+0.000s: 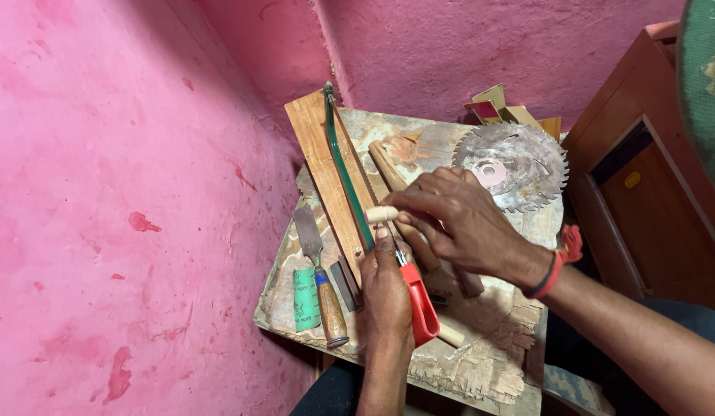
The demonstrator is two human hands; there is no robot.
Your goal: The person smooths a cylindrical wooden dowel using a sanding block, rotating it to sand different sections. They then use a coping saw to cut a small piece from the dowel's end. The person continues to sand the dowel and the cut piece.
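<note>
While the left hand (386, 286) was closed around the red-handled tool (419, 304), a short wooden dowel (382, 214) was pinched by the right hand (450, 219) just above it. The dowel's long axis was laid crosswise, over the worn board (481, 362).

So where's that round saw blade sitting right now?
The round saw blade lies flat at the far right corner of the worn wooden table, just beyond the person's right hand and next to the brown cabinet.
</note>
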